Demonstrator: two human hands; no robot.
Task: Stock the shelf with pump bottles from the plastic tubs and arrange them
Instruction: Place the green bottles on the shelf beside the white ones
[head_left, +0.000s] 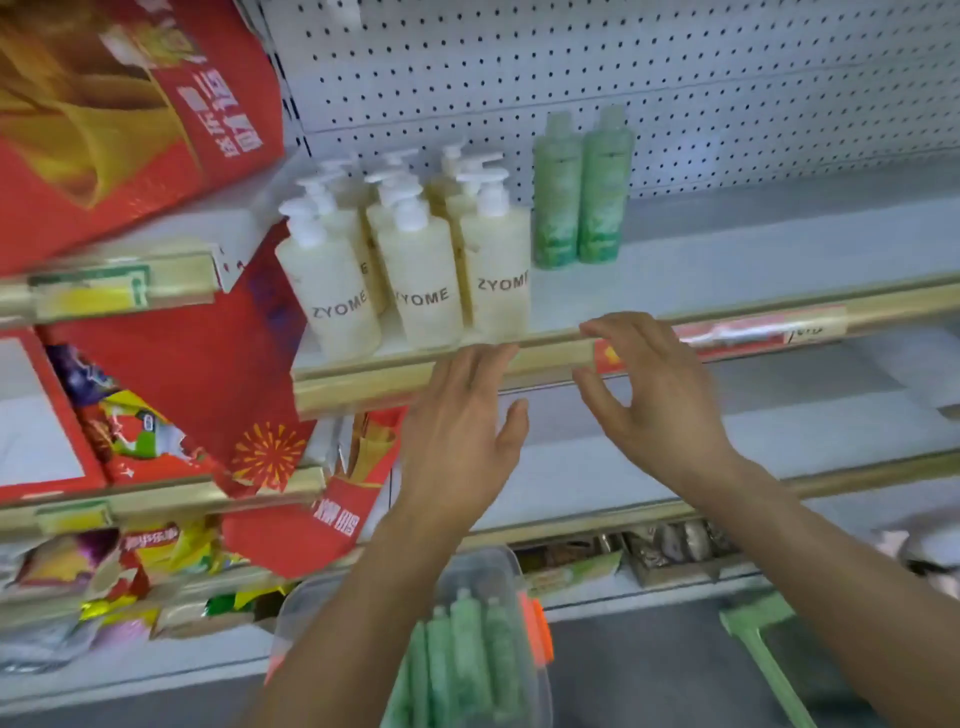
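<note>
Looking down past my forearms, I see the clear tub (498, 566) below both wrists, green bottles (467, 654) lying inside it. My left hand (462, 421) and right hand (654, 395) are spread, fingers relaxed, holding nothing, just in front of the shelf (701, 291) edge. Beyond the left fingertips stand cream pump bottles (421, 270); beyond the gap between my hands, two green bottles upright (582, 192) against the pegboard (675, 78).

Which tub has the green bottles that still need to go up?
Look below the shelf holding the cream pump bottles, down at the floor between the person's forearms. The clear plastic tub sits there, the only see-through box, with green bottles lying inside.
</note>
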